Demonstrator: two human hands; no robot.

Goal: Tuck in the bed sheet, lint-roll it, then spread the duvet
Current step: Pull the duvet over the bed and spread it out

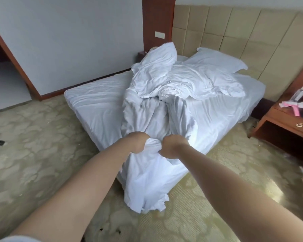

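**Spreading the Duvet: Grip and Pull at the Foot Corner**

Grip. The fingers of the left hand (138,142) and the right hand (171,145) are curled tight around a bunched fold of the duvet (164,95), the two fists nearly touching at the near corner of the bed. Judged from this, the step in hand is drawing the duvet toward the foot.

Load. The duvet lies heaped at the far end, against the pillow (219,60); a gathered tail runs from the heap to the fists and hangs off the corner onto the carpet (42,154). The bed sheet (98,102) looks flat to the left and right of it.

Procedure (recommended):
1. Move the hands apart along the hem until each holds a separate corner; a single central bunch will only drag a rope of fabric.
2. Lift, then pull near and low, evenly.
3. Keep the hanging tail off the carpet.

Caution. A hard pull may shift the pillow or loosen the bed sheet.
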